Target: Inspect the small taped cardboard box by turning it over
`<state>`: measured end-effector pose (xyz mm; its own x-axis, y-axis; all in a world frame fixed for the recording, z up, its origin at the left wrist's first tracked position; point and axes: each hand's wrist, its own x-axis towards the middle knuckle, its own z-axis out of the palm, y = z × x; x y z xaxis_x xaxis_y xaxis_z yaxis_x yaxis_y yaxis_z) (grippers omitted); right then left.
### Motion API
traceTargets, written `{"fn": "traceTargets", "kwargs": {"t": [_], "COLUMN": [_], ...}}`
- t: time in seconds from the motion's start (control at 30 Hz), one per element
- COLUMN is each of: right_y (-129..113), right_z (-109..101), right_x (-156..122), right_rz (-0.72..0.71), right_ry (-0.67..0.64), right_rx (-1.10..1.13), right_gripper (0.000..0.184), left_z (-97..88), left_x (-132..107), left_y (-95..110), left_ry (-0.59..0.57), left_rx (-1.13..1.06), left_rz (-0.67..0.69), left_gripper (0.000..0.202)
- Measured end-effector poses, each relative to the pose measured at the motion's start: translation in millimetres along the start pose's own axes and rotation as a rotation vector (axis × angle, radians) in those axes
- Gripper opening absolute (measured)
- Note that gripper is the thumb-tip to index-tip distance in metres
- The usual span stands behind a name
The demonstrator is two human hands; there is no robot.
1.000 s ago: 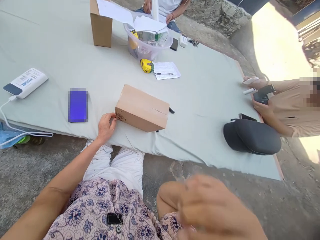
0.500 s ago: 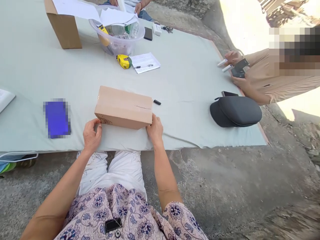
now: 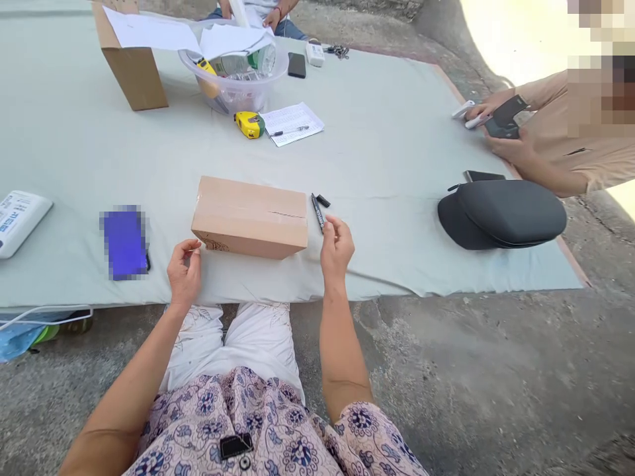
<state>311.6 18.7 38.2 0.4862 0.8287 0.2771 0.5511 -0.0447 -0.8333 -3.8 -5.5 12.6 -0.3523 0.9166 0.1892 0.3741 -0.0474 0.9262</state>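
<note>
A closed brown cardboard box point(image 3: 251, 215) lies on the pale green cloth point(image 3: 387, 158) in front of me. My left hand point(image 3: 184, 272) rests by its near left corner, fingers loosely curled, holding nothing. My right hand point(image 3: 336, 246) is lifted beside the box's right end and pinches a black marker point(image 3: 317, 211) that points away from me. The marker's cap point(image 3: 323, 200) lies on the cloth just beyond it.
A blurred blue rectangle point(image 3: 124, 241) and a white power bank point(image 3: 18, 218) lie left. A dark cap-like case point(image 3: 503, 213) sits right. Farther off are a clear tub point(image 3: 233, 86), yellow tape measure point(image 3: 249, 124), paper sheet point(image 3: 292, 123), open carton point(image 3: 129, 66). Another person's hands point(image 3: 506, 129) hold a device.
My right hand left the box's right end and picked up the black marker. My left hand stayed near the left corner. The view shifted slightly.
</note>
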Motion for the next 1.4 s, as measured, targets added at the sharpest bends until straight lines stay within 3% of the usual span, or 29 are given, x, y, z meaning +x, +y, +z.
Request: {"fn": "traceTargets", "kwargs": {"t": [0.07, 0.17, 0.23, 0.37, 0.53, 0.6, 0.67, 0.73, 0.83, 0.97, 1.1, 1.27, 1.4], "right_y": [-12.6, -26.6, -33.3, -52.3, -99.5, -121.2, -140.1, -154.5, -167.6, -172.6, -166.2, -137.7, -104.3], "right_z": [1.0, 11.1, 21.1, 29.2, 5.7, 2.6, 9.9, 24.6, 44.8, 47.2, 31.4, 19.0, 34.7], "right_x": [-27.0, -60.6, -73.0, -74.8, -56.9, -51.6, -50.6, -53.7, -60.5, -62.7, -54.2, -35.2, -24.6], "right_rz": [0.044, 0.045, 0.036, -0.020, -0.339, -0.493, -0.623, -0.732, -0.796, -0.756, -0.805, -0.728, -0.663], "right_ry": [0.004, 0.023, 0.027, 0.038, 0.201, 0.198, 0.146, 0.099, 0.093, 0.044, 0.033, 0.158, 0.156], "right_rx": [0.206, 0.341, 0.376, 0.381, 0.180, 0.058, -0.079, -0.187, -0.254, -0.251, -0.136, 0.006, 0.143], "right_gripper": [0.048, 0.055, 0.055, 0.047, 0.033, 0.027, 0.023, 0.021, 0.021, 0.020, 0.016, 0.026, 0.026], "left_z": [-3.2, -9.4, -10.4, 0.6, 21.5, 24.9, 22.9, 15.6, -0.4, -11.9, -1.1, 14.0, 19.4], "left_x": [4.7, 17.3, 26.2, 31.7, 20.1, 17.8, 18.7, 21.9, 27.9, 35.6, 41.8, 40.7, 37.6], "left_y": [8.6, 36.5, 59.0, 83.8, 59.9, 45.9, 36.6, 34.5, 46.4, 78.5, 102.7, 109.8, 108.4], "left_ry": [0.076, 0.168, 0.131, -0.041, -0.152, -0.234, -0.230, -0.131, 0.010, -0.026, -0.141, -0.119, -0.095], "left_rx": [-0.068, -0.084, -0.089, -0.086, -0.262, -0.333, -0.289, -0.195, -0.184, -0.178, -0.039, -0.056, -0.086], "left_rz": [-0.002, 0.146, 0.214, 0.133, -0.032, -0.176, -0.267, -0.248, -0.056, 0.319, 0.558, 0.556, 0.575], "left_gripper": [0.023, 0.032, 0.038, 0.040, 0.040, 0.039, 0.041, 0.044, 0.044, 0.052, 0.054, 0.042, 0.033]}}
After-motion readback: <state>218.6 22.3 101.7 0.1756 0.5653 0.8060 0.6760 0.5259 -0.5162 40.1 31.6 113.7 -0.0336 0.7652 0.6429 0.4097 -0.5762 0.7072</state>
